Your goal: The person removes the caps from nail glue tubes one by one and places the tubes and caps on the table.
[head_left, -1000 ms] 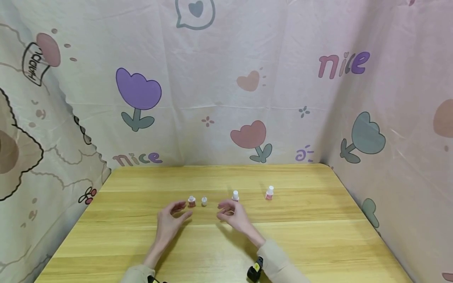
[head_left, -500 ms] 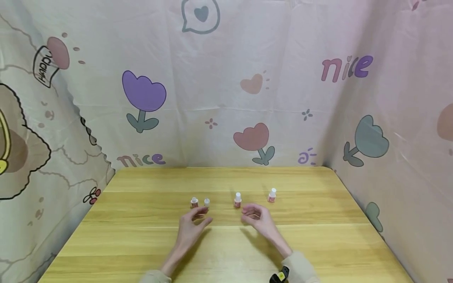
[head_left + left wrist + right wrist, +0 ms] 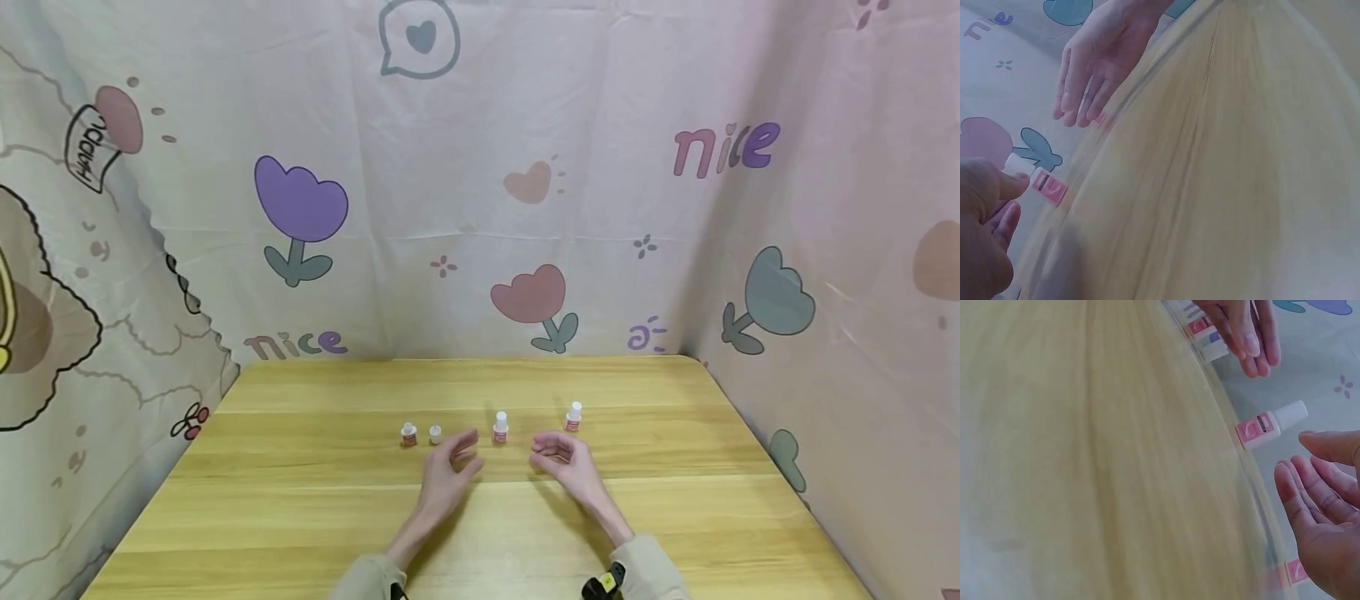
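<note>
A small white bottle (image 3: pixel 500 430) with a pink label and a white cap stands upright on the table, between my two hands. My left hand (image 3: pixel 447 479) is just left of it, fingers loosely bent and holding nothing. To its right hovers my right hand (image 3: pixel 573 468), also holding nothing, thumb and fingers apart. In the right wrist view the same capped bottle (image 3: pixel 1260 429) is a short way from the right fingertips. Further left are a bottle without its tall cap (image 3: pixel 408 436) and a loose white cap (image 3: pixel 435 435) beside it.
Another capped bottle (image 3: pixel 573 417) stands behind the right hand, further right. The wooden table (image 3: pixel 300 500) ends at the back against a printed curtain (image 3: pixel 435 167), which also hangs along both sides.
Both hands have moved to the right, from near the opened bottle and the loose cap to either side of the middle bottle. The bottles and the cap stay in their places.
</note>
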A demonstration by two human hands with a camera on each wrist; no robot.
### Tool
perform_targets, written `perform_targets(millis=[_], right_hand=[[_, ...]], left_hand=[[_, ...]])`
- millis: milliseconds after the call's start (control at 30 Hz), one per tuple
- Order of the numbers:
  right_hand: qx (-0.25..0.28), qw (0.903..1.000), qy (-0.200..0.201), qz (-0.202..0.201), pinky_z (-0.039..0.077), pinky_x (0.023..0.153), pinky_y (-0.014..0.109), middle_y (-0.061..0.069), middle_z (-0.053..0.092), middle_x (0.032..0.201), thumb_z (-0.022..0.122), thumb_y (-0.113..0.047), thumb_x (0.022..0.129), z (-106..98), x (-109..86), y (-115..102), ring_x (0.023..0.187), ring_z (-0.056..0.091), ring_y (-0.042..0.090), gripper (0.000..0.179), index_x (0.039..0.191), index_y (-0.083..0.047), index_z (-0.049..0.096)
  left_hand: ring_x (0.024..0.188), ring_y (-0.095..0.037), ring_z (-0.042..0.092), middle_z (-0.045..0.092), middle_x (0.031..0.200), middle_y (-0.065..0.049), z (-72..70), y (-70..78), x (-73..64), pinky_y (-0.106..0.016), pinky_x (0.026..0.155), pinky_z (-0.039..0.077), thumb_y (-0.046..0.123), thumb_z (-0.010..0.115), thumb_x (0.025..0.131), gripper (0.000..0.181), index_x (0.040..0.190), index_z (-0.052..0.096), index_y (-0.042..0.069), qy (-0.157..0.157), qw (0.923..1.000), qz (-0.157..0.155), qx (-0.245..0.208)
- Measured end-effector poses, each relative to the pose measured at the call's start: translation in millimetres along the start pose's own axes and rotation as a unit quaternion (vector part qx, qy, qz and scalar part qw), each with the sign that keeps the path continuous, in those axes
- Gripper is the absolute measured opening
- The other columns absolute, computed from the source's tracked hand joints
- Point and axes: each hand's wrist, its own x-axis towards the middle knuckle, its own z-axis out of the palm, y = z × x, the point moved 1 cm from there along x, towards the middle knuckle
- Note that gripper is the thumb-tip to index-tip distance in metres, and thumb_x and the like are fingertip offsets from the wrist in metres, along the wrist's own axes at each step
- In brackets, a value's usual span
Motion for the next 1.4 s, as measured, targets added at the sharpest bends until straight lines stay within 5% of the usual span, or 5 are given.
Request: perform_targets(millis=[267, 700, 1400], right_hand=[[0.0, 0.9998, 0.014, -0.017, 0.055, 0.081, 0.015, 0.035, 0.067, 0.108, 0.072, 0.006, 0.085, -2.1, 0.3, 1.1, 0.085, 0.065, 0.001, 0.037, 0.117, 0.02, 0.058], [-0.001, 0.9997, 0.022, 0.009, 0.054, 0.083, 0.015, 0.034, 0.067, 0.111, 0.071, 0.005, 0.086, -5.7, 0.7, 4.5, 0.086, 0.066, 0.001, 0.037, 0.119, 0.017, 0.059], [0.009, 0.9998, 0.015, -0.01, 0.054, 0.081, 0.016, 0.036, 0.067, 0.11, 0.071, 0.005, 0.087, -6.4, 0.5, 2.1, 0.086, 0.065, 0.001, 0.036, 0.118, 0.019, 0.058]], left_hand=[[0.118, -0.044, 0.064, 0.062, 0.133, -0.03, 13.4, -6.1, 12.4, -0.042, 0.1, 0.054, -0.002, 0.072, 0.086, 0.053, 0.135, 0.054, -0.008, -0.001, 0.9993, -0.031, 0.018], [0.124, -0.042, 0.061, 0.057, 0.139, -0.029, 29.3, -12.0, 26.6, -0.045, 0.104, 0.052, -0.003, 0.07, 0.087, 0.057, 0.14, 0.049, -0.007, -0.028, 0.9961, -0.082, 0.018], [0.109, -0.036, 0.069, 0.065, 0.128, -0.028, 37.1, -13.3, 38.2, -0.034, 0.091, 0.059, -0.005, 0.073, 0.085, 0.053, 0.134, 0.055, -0.009, -0.029, 0.9964, -0.076, 0.026]])
